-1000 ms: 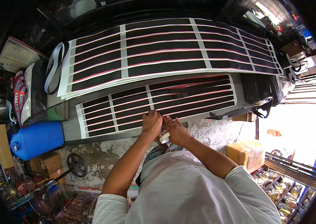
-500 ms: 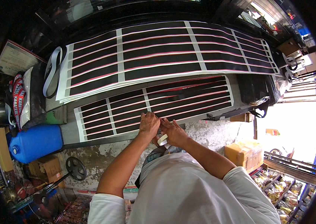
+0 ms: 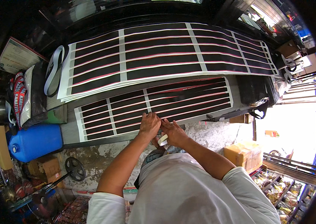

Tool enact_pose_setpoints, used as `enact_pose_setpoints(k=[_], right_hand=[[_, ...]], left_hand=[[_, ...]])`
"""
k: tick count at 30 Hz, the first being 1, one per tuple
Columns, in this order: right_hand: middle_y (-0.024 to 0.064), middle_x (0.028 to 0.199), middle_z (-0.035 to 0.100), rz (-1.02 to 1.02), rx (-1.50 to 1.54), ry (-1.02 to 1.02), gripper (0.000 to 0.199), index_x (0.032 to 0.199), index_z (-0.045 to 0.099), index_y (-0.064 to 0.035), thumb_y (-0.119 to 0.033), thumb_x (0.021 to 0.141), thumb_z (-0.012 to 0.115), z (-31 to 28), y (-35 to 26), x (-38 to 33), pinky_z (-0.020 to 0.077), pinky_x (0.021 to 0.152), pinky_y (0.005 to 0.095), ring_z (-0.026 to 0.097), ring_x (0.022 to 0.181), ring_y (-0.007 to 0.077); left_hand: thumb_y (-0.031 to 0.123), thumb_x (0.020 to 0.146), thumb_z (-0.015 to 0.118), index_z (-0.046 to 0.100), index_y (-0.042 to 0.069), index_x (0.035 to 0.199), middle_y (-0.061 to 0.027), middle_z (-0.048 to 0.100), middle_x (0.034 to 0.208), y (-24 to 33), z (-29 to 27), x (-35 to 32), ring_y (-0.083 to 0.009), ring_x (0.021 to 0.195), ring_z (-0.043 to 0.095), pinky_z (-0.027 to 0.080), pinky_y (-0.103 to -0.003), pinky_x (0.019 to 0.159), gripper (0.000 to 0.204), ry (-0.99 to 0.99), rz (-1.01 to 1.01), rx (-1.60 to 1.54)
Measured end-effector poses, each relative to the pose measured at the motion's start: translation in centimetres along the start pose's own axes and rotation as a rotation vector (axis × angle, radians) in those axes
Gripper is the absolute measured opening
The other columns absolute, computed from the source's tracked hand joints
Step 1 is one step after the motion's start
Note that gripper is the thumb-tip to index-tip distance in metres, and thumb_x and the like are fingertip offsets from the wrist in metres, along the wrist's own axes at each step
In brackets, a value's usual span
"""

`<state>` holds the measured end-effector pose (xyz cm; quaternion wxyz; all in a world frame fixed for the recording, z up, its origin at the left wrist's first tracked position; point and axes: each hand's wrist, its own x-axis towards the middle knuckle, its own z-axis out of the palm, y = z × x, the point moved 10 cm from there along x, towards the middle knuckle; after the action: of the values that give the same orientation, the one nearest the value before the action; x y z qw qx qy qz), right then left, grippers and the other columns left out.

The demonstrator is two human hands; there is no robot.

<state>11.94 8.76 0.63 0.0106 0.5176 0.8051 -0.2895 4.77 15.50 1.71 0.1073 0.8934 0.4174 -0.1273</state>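
A long sheet printed with black bands and thin white and red stripes (image 3: pixel 128 115) lies on the grey table. At its near edge my left hand (image 3: pixel 150 126) bears down with bent, closed fingers; what the fingertips pinch, if anything, is hidden. Close against it, my right hand (image 3: pixel 174 133) has its fingers reaching toward the left fingertips. A cream roll of tape (image 3: pixel 162 140) sits at the palm side of the right hand, which seems to hold it. Behind, a stack of larger sheets with the same striped pattern (image 3: pixel 161 56) covers the far part of the table.
At the left end stand a blue plastic jerrycan (image 3: pixel 36 142), a red printed ribbon (image 3: pixel 19 95) and a looped white strap (image 3: pixel 51 71). Black plastic bags (image 3: pixel 255 89) lie at the table's right end. A cardboard box (image 3: pixel 243 155) is lower right, a black wheel (image 3: pixel 75 168) lower left.
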Motion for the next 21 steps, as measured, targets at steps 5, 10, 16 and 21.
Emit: enact_pose_setpoints(k=[5,10,16,21], right_hand=[[0.0102,0.182,0.026,0.011,-0.022,-0.06,0.08,0.172,0.032,-0.0105,-0.03,0.102,0.065,0.1,0.1,0.3,0.0292,0.131,0.0617,0.029,0.166,0.0304],[0.0119,0.181,0.028,0.013,0.067,0.051,0.074,0.169,0.04,-0.0091,-0.028,0.102,0.065,-1.0,0.3,-0.5,0.0298,0.131,0.0603,0.03,0.166,0.0335],[0.0208,0.151,0.063,0.014,0.335,0.356,0.038,0.138,0.071,-0.0035,-0.008,0.101,0.062,-6.6,4.6,-7.1,0.0396,0.125,0.0518,0.053,0.149,0.0401],[0.027,0.142,0.068,0.212,0.407,0.506,0.035,0.138,0.071,-0.0012,-0.009,0.107,0.056,-9.0,12.6,-13.5,0.0455,0.121,0.0528,0.061,0.14,0.0455]], left_hand=[[0.016,0.086,0.079,0.077,0.001,0.117,-0.0149,0.071,0.12,-0.5,-0.2,0.0,-0.0305,0.123,0.067,0.047,-0.052,0.102,0.034,-0.041,-0.011,0.011],[0.016,0.084,0.081,0.076,0.001,0.117,-0.0154,0.069,0.124,-1.0,-1.8,-1.3,-0.0311,0.124,0.066,0.049,-0.053,0.105,0.036,-0.027,-0.092,-0.084],[0.02,0.091,0.076,0.063,0.0,0.131,-0.0225,0.062,0.138,-6.6,-1.0,-9.8,-0.0421,0.128,0.06,0.049,-0.059,0.102,0.046,0.471,-0.481,-0.335],[0.028,0.104,0.067,0.049,0.002,0.158,-0.0263,0.043,0.166,-6.1,2.5,-14.3,-0.0484,0.153,0.04,0.035,-0.069,0.119,0.062,0.55,-0.54,-0.258]])
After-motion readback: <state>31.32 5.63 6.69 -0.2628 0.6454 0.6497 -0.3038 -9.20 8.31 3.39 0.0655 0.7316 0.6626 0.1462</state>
